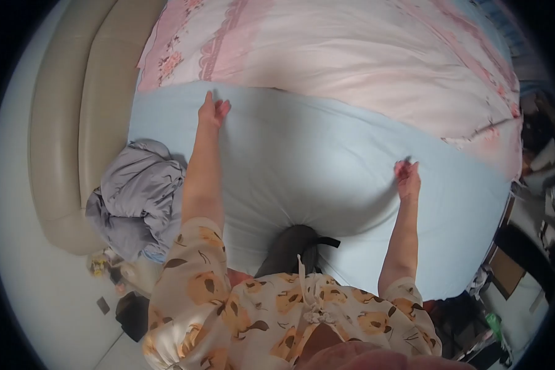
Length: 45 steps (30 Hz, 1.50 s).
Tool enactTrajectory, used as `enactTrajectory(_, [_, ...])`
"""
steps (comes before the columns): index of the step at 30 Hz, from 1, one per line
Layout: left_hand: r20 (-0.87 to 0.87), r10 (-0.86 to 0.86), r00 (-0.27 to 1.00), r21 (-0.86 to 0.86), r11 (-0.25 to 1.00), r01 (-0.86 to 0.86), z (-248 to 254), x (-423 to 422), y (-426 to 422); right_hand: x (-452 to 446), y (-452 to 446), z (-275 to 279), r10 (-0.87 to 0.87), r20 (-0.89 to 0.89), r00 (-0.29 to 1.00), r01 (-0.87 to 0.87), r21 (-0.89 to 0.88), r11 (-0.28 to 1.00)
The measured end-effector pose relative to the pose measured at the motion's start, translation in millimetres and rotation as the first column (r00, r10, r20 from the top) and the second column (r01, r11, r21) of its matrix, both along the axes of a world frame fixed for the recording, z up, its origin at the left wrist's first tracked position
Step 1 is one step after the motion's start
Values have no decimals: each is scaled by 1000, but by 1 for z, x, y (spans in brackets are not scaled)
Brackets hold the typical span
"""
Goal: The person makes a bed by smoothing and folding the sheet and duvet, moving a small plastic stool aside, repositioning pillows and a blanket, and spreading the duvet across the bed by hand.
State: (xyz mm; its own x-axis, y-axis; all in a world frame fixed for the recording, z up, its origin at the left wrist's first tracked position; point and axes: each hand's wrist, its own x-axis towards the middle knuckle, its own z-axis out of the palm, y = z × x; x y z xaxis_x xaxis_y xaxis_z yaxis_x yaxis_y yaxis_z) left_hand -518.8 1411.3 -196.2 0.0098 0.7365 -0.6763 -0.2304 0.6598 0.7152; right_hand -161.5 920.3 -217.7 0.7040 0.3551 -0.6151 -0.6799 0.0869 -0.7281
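Observation:
My left hand is over the light blue sheet, just short of the edge of a pink and white floral sheet. Its fingers are apart, with nothing seen in them. To the right and lower down, my right hand is above the same blue sheet, its fingers loosely bent and apart. It is slightly blurred, and I make out nothing held there. The floral sheet covers the far part of the bed, and its near edge runs slantwise down to the right.
A crumpled grey bedding heap lies by my left arm. Along the left side stands a beige padded bed end. My knee in dark trousers presses into the bed. Mixed household items and a cardboard piece are on the right.

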Motion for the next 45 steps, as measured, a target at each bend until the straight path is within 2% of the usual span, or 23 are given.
enactTrajectory(2, [11, 31, 999, -6, 1000, -31, -11, 0, 34, 18, 34, -16, -77, 52, 996, 66, 182, 981])
enactTrajectory(4, [37, 53, 998, -20, 998, -52, -23, 6, 61, 37, 75, -4, -230, -19, 973, 230, 153, 961])
enactTrajectory(7, [180, 103, 978, 41, 993, -113, -29, 21, 93, 78, 104, -8, -318, 5, 948, 317, 71, 946])
enactTrajectory(9, [256, -26, 966, 250, 967, -40, -37, 28, 106, 89, 123, 3, -310, 50, 949, 304, 104, 947])
enactTrajectory(11, [188, 38, 982, 194, 978, -75, -49, 36, 122, 94, 140, -7, -299, 91, 950, 285, 143, 948])
enactTrajectory(13, [116, 97, 988, 147, 983, -113, -75, 36, 143, 105, 148, -28, -276, 240, 931, 305, -90, 948])
enactTrajectory(14, [139, 136, 981, 123, 980, -154, -92, 28, 151, 107, 145, -37, -275, 231, 933, 303, -98, 948])
enactTrajectory(15, [161, 177, 971, 100, 976, -194, -103, 20, 157, 110, 141, -47, -270, 308, 912, 345, -224, 911])
enactTrajectory(16, [152, 183, 971, 103, 974, -199, -92, 24, 145, 117, 136, -59, -249, 382, 890, 385, -338, 859])
enactTrajectory(18, [-2, 384, 923, 144, 914, -379, -65, 32, 117, 135, 122, -77, -270, 331, 904, 375, -312, 873])
enactTrajectory(21, [-39, 418, 907, 125, 903, -411, -57, 14, 108, 149, 105, -94, -303, 261, 917, 369, -260, 892])
enactTrajectory(26, [54, 455, 889, 112, 882, -459, -78, -41, 82, 109, 79, -76, -375, 283, 883, 433, -182, 883])
enactTrajectory(30, [201, 463, 863, 118, 864, -490, -61, -69, 29, 57, 46, -35, -309, 351, 884, 431, -355, 829])
enactTrajectory(31, [205, 468, 860, 131, 857, -498, -53, -75, 19, 55, 30, -32, -359, 344, 867, 468, -317, 825])
enactTrajectory(32, [252, 372, 893, 102, 908, -407, -48, -83, 8, 49, 10, -28, -408, 336, 849, 505, -288, 813])
enactTrajectory(33, [299, 275, 914, 76, 948, -310, -44, -91, -5, 39, -15, -14, -334, 369, 867, 453, -307, 837])
enactTrajectory(35, [286, 194, 938, 67, 973, -221, -14, -99, -42, 18, -60, 17, -382, 388, 839, 504, -284, 816])
enactTrajectory(36, [171, 46, 984, 186, 979, -78, 3, -101, -72, 4, -71, 39, -345, 425, 837, 500, -338, 797])
enactTrajectory(38, [35, -97, 995, 273, 958, 84, 10, -116, -113, -1, -110, 55, -435, 385, 814, 572, -404, 714])
enactTrajectory(40, [145, 67, 987, -31, 998, -63, -10, -140, -132, 3, -152, 45, -375, 329, 867, 488, -405, 773])
enactTrajectory(42, [271, 75, 960, 14, 997, -82, -7, -143, -114, 17, -171, 18, -424, 252, 870, 494, -444, 748])
enactTrajectory(43, [378, 64, 924, 81, 992, -101, -7, -146, -96, 22, -171, 3, -413, 218, 884, 466, -350, 812])
enactTrajectory(45, [210, 121, 970, 44, 990, -133, -18, -149, -49, 29, -149, -9, -436, 185, 881, 473, -287, 833])
